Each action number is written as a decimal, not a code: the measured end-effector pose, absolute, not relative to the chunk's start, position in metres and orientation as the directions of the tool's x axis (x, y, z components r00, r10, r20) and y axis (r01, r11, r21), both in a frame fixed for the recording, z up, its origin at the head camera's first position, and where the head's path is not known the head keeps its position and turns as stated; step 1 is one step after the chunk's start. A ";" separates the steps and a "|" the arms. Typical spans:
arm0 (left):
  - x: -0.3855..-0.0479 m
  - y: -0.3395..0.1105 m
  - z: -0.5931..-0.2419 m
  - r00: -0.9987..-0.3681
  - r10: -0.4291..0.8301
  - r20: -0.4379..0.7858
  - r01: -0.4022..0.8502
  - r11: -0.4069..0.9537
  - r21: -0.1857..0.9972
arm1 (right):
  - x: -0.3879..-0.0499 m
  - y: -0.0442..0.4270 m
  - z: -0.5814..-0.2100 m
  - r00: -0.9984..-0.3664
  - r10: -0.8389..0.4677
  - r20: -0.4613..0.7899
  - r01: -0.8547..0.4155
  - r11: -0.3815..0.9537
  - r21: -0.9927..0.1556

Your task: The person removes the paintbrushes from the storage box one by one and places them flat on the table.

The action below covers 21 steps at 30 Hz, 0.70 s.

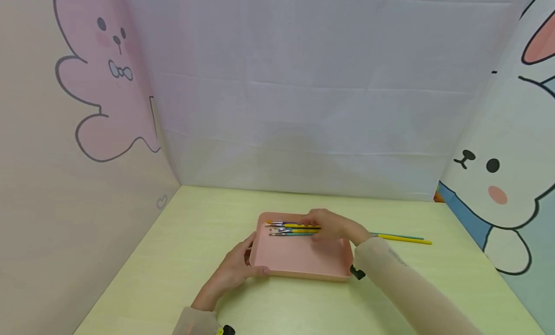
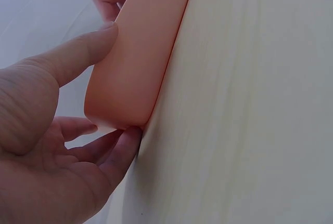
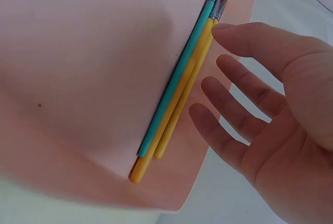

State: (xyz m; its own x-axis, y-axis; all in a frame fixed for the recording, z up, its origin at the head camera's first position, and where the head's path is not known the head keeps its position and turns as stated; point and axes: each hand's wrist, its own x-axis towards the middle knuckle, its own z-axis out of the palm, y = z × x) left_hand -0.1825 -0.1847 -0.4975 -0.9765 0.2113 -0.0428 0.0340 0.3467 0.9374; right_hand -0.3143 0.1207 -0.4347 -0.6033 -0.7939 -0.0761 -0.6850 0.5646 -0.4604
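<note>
Paintbrushes (image 3: pixel 178 96) edging tray (image 1: pixel 290 258) (room nearside), right hand (image 1: pixel 331 227) spread, empty, left hand (image 1: pixel 234 265) gripping corner (image 2: pixel 114 107)

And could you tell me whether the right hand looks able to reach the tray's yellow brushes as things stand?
Probably yes: the right hand is open beside the yellow brushes in the tray, and nothing visible seems in the way.

Pale yellow tabletop (image 1: pixel 151 272), faint wood grain (image 2: pixel 244 99). Behind it, horizontally creased whitish sheet (image 1: pixel 303 108). Left wall (image 1: pixel 39 190) beige, pink cartoon animal (image 1: pixel 97 84) on it; right wall (image 1: pixel 539 296) bears white cartoon rabbit (image 1: pixel 520 166).
</note>
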 end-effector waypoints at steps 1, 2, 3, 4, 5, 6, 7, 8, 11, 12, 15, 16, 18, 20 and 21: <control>-0.183 -0.185 -0.498 -0.977 0.211 -0.043 0.032 0.344 0.938 | -0.314 0.119 -0.436 -0.597 -0.798 -0.082 -0.691 0.564 -0.453; -0.183 -0.185 -0.498 -0.977 0.210 -0.043 0.032 0.343 0.939 | -0.315 0.117 -0.436 -0.592 -0.801 -0.088 -0.693 0.562 -0.451; -0.183 -0.185 -0.498 -0.976 0.211 -0.045 0.031 0.343 0.939 | -0.314 0.115 -0.436 -0.591 -0.801 -0.094 -0.691 0.563 -0.454; -0.183 -0.185 -0.498 -0.976 0.212 -0.045 0.031 0.342 0.939 | -0.314 0.113 -0.437 -0.590 -0.801 -0.104 -0.687 0.565 -0.457; -0.183 -0.185 -0.498 -0.976 0.213 -0.045 0.031 0.342 0.939 | -0.314 0.112 -0.437 -0.589 -0.800 -0.111 -0.686 0.568 -0.455; -0.183 -0.186 -0.498 -0.976 0.215 -0.043 0.034 0.344 0.938 | -0.313 0.111 -0.438 -0.590 -0.799 -0.117 -0.682 0.570 -0.458; -0.183 -0.186 -0.498 -0.975 0.217 -0.043 0.035 0.344 0.938 | -0.313 0.110 -0.438 -0.593 -0.796 -0.124 -0.674 0.574 -0.465; -0.183 -0.186 -0.498 -0.975 0.220 -0.040 0.039 0.344 0.938 | -0.312 0.109 -0.438 -0.598 -0.791 -0.133 -0.665 0.582 -0.469; -0.183 -0.185 -0.497 -0.974 0.222 -0.034 0.046 0.347 0.937 | -0.310 0.108 -0.439 -0.616 -0.773 -0.150 -0.649 0.607 -0.459; -0.183 -0.185 -0.497 -0.974 0.223 -0.034 0.047 0.347 0.937 | -0.309 0.108 -0.439 -0.625 -0.765 -0.157 -0.642 0.618 -0.455; -0.183 -0.185 -0.497 -0.975 0.218 -0.039 0.041 0.351 0.935 | -0.307 0.107 -0.440 -0.650 -0.740 -0.171 -0.625 0.649 -0.434; -0.183 -0.185 -0.496 -0.976 0.216 -0.040 0.040 0.352 0.935 | -0.307 0.107 -0.440 -0.660 -0.730 -0.177 -0.616 0.661 -0.429; -0.183 -0.185 -0.496 -0.976 0.216 -0.040 0.040 0.353 0.935 | -0.306 0.107 -0.440 -0.673 -0.716 -0.183 -0.605 0.676 -0.420; -0.183 -0.185 -0.496 -0.976 0.217 -0.036 0.044 0.354 0.934 | -0.305 0.107 -0.440 -0.683 -0.706 -0.188 -0.598 0.688 -0.412; -0.183 -0.185 -0.497 -0.975 0.218 -0.034 0.047 0.353 0.934 | -0.305 0.106 -0.441 -0.686 -0.702 -0.191 -0.597 0.693 -0.403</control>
